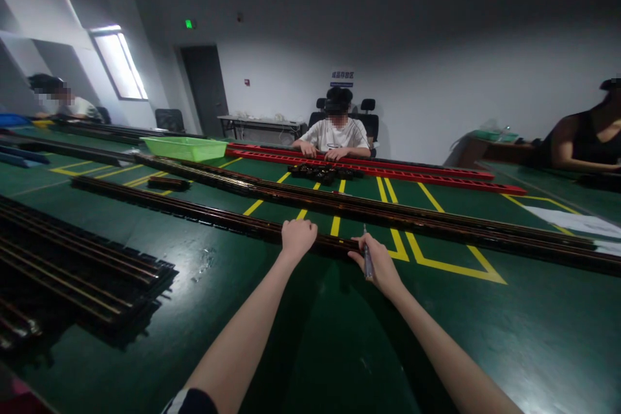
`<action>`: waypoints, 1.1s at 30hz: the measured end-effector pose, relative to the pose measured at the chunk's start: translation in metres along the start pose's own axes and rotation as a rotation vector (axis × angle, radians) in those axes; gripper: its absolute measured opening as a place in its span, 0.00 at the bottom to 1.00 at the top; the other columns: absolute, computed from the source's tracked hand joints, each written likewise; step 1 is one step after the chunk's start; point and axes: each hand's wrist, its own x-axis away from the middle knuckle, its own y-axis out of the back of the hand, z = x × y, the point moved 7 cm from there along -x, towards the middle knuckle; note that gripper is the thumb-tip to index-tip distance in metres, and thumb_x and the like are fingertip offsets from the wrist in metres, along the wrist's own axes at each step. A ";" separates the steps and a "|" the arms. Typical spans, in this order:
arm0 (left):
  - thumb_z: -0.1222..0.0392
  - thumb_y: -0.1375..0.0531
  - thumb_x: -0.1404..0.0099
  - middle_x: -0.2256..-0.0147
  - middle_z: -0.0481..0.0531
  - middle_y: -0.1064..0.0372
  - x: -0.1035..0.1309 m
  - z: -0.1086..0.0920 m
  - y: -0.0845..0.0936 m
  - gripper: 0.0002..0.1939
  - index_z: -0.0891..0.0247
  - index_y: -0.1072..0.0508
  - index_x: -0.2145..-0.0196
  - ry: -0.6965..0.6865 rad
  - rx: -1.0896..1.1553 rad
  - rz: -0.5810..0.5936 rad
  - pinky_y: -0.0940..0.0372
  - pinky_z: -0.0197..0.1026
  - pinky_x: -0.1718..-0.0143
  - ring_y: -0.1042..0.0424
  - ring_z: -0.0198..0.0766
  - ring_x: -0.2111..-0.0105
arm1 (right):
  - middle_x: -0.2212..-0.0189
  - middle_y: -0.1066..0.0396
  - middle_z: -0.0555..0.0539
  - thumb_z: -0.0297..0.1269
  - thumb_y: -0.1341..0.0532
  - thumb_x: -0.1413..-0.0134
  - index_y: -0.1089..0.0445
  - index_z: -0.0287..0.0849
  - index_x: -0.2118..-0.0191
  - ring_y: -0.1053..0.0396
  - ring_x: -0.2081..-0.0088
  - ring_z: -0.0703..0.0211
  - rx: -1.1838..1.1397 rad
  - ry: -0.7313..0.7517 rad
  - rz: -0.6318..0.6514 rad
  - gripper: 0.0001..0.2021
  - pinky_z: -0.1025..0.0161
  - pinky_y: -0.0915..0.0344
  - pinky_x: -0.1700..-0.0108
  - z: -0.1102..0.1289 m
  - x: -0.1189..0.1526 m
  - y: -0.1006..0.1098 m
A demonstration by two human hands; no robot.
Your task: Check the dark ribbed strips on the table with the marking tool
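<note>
- green surface (233, 272) bears the long dark rail (218, 215) flat, likely supporting its length.
- left grip (299, 239) curls closed over the rail, apparently to steady it; fingertips hidden.
- right grip (381, 265) is wrapped round a slim tool (367, 264) beside the rail's end, perhaps for control.

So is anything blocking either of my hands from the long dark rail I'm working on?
Nothing visible. Your left hand is closed over the long dark rail itself, and your right hand is at its right end, holding a slim pen-like tool, with nothing else seen in between.
</note>
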 end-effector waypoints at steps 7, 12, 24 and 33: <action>0.58 0.58 0.33 0.69 0.57 0.26 0.006 0.000 -0.001 0.24 0.67 0.26 0.73 -0.020 -0.015 0.031 0.38 0.44 0.57 0.28 0.39 0.68 | 0.58 0.28 0.40 0.53 0.42 0.48 0.43 0.47 0.73 0.32 0.53 0.40 -0.030 -0.012 -0.008 0.16 0.42 0.36 0.55 -0.006 0.005 -0.002; 0.60 0.59 0.33 0.70 0.58 0.27 0.012 0.001 0.000 0.24 0.67 0.26 0.74 -0.018 -0.036 0.052 0.38 0.45 0.57 0.28 0.40 0.67 | 0.60 0.28 0.41 0.52 0.40 0.50 0.42 0.47 0.73 0.31 0.54 0.40 -0.069 -0.005 0.008 0.16 0.43 0.34 0.56 -0.006 0.006 -0.005; 0.60 0.59 0.34 0.64 0.61 0.26 0.025 0.037 0.018 0.24 0.67 0.25 0.71 -0.029 -0.084 0.121 0.39 0.46 0.57 0.28 0.44 0.62 | 0.63 0.28 0.43 0.42 0.38 0.50 0.43 0.46 0.73 0.28 0.60 0.46 0.012 0.056 0.036 0.12 0.50 0.30 0.61 0.033 0.013 -0.024; 0.60 0.58 0.34 0.61 0.58 0.25 0.031 0.103 0.042 0.21 0.65 0.25 0.69 0.059 -0.167 0.153 0.41 0.47 0.55 0.28 0.47 0.58 | 0.58 0.30 0.41 0.35 0.40 0.46 0.44 0.45 0.70 0.29 0.56 0.49 0.072 0.077 0.245 0.09 0.52 0.29 0.58 0.084 0.006 -0.075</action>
